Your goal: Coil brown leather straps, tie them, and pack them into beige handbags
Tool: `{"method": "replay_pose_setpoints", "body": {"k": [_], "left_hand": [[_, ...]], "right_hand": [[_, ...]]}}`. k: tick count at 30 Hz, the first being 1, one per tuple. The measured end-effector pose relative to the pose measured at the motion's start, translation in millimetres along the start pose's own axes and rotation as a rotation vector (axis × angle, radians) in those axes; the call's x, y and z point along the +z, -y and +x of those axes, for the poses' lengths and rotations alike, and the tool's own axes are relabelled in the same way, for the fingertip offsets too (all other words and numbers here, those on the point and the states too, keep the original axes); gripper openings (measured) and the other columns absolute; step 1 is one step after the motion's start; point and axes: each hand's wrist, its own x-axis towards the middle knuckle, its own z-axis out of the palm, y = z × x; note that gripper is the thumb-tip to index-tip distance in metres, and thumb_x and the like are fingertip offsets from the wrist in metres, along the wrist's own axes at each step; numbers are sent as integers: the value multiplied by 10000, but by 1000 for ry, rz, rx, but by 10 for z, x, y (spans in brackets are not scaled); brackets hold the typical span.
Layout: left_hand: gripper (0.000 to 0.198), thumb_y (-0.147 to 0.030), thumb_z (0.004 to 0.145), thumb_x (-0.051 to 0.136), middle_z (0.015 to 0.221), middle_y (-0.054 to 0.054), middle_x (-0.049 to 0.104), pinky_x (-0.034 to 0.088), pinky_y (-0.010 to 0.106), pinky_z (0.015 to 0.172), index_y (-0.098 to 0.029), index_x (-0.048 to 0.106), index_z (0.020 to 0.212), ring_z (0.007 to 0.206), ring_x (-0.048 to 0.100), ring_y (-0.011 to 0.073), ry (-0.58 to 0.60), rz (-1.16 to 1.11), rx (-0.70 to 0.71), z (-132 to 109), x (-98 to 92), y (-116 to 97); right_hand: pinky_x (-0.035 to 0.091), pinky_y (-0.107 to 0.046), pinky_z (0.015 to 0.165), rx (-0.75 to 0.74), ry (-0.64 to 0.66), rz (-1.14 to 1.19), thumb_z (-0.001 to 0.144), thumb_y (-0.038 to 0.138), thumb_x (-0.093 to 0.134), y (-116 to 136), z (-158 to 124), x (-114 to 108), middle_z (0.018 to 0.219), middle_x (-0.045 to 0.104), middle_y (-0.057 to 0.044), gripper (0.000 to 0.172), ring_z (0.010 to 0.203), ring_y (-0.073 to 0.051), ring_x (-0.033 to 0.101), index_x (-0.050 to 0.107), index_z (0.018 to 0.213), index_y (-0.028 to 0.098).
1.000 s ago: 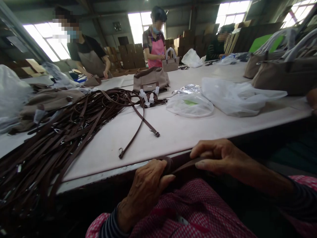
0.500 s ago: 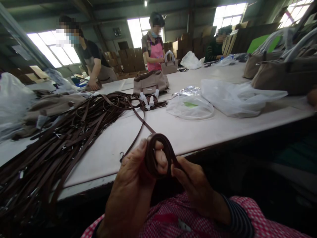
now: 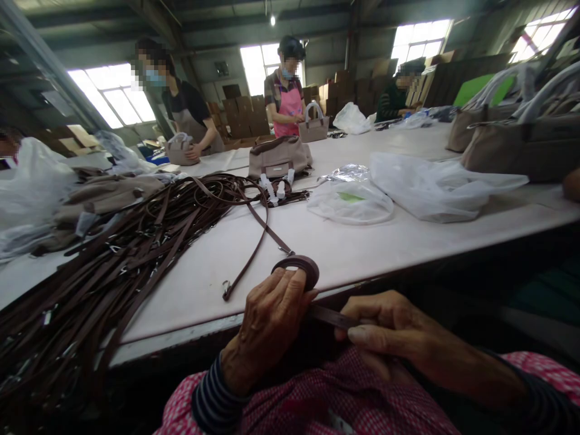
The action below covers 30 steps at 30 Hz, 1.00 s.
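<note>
A dark brown strap (image 3: 310,270) is wound into a coil near the table's front edge. My left hand (image 3: 272,314) grips this coil, its fingers reaching into the middle. From the coil a flat length of the strap runs right to my right hand (image 3: 385,329), which pinches it between thumb and fingers. Just beyond the coil, another brown strap (image 3: 254,260) with a metal clip at its end lies on the table. To the left spreads a large pile of brown straps (image 3: 149,241) with silver clips, hanging over the front edge.
The white table (image 3: 362,248) bears a taupe handbag (image 3: 278,158), white plastic bags (image 3: 435,187) and a clear bag (image 3: 348,202). More handbags (image 3: 512,145) stand at the right. Several co-workers are across the table; one in a pink apron (image 3: 290,112) handles a bag.
My left hand has turned over, back of the hand now upward, and the coil has tilted flatter. My right hand has drawn away to the right, stretching the strap's free length.
</note>
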Motion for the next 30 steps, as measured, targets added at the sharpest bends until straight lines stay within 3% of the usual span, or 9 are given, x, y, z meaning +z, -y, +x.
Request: {"method": "replay_pose_setpoints", "body": {"k": [6, 9, 13, 17, 20, 23, 25, 27, 30], "left_hand": [[252, -410, 1057, 529, 838, 24, 639, 432, 300, 696, -184, 599, 970, 733, 590, 178, 372, -291, -133, -105, -248, -57], [264, -429, 1038, 566, 888, 24, 679, 432, 286, 765, -193, 660, 968, 801, 611, 174, 488, -517, -382, -124, -336, -122], [342, -453, 1037, 542, 724, 9, 647, 405, 247, 666, -176, 690, 900, 672, 550, 135, 567, -1167, -784, -98, -395, -211], [368, -462, 1032, 536, 637, 8, 606, 416, 235, 657, -149, 696, 924, 599, 490, 110, 333, -1669, -1039, 17, -390, -386], [405, -470, 1044, 522, 643, 14, 588, 477, 238, 707, -137, 690, 885, 627, 503, 109, 122, -1825, -1073, 194, -401, -505], [413, -433, 1066, 490, 648, 9, 548, 536, 228, 705, -143, 693, 852, 645, 529, 109, -148, -1859, -1015, 398, -436, -509], [410, -405, 1074, 474, 639, 6, 527, 556, 219, 652, -143, 705, 860, 618, 529, 105, -251, -1845, -955, 509, -453, -450], [403, -374, 1078, 471, 656, 10, 542, 567, 207, 629, -136, 711, 859, 607, 537, 96, -311, -1814, -951, 588, -450, -367], [340, -338, 1070, 508, 747, 25, 625, 572, 179, 645, -133, 725, 906, 647, 591, 82, -444, -1715, -974, 660, -381, -235]], "right_hand": [[447, -197, 656, -93, -148, -389, 867, 371, 813, 408, 16, -430, 896, 709, -3, 260, 784, -118, 607, 745, 1042, 191], [454, -224, 689, -178, -196, -562, 880, 406, 796, 434, 126, -473, 870, 709, 4, 255, 801, -136, 614, 748, 1007, 190], [454, -232, 727, -308, -205, -705, 981, 437, 677, 322, 192, -354, 856, 701, 2, 274, 800, -131, 616, 744, 912, 180], [407, -222, 603, -413, -375, -555, 1082, 442, 479, 114, 208, -97, 695, 574, 21, 424, 643, -100, 521, 701, 848, 167], [414, -225, 575, -536, -509, -325, 1108, 458, 394, -61, 277, 70, 687, 541, 34, 396, 608, -105, 507, 685, 1052, 196], [445, -242, 631, -652, -598, -341, 1091, 416, 472, -167, 382, 162, 748, 576, 32, 273, 650, -118, 539, 594, 1247, 229], [455, -252, 668, -670, -603, -417, 1075, 369, 524, -188, 453, 194, 798, 606, 21, 265, 685, -124, 560, 549, 1304, 237], [452, -254, 662, -648, -572, -427, 1081, 367, 505, -193, 525, 218, 807, 615, 7, 230, 685, -125, 560, 569, 1250, 225], [381, -227, 525, -547, -491, -258, 1088, 449, 458, -211, 642, 254, 749, 620, 8, 289, 552, -96, 488, 605, 1108, 201]]}}
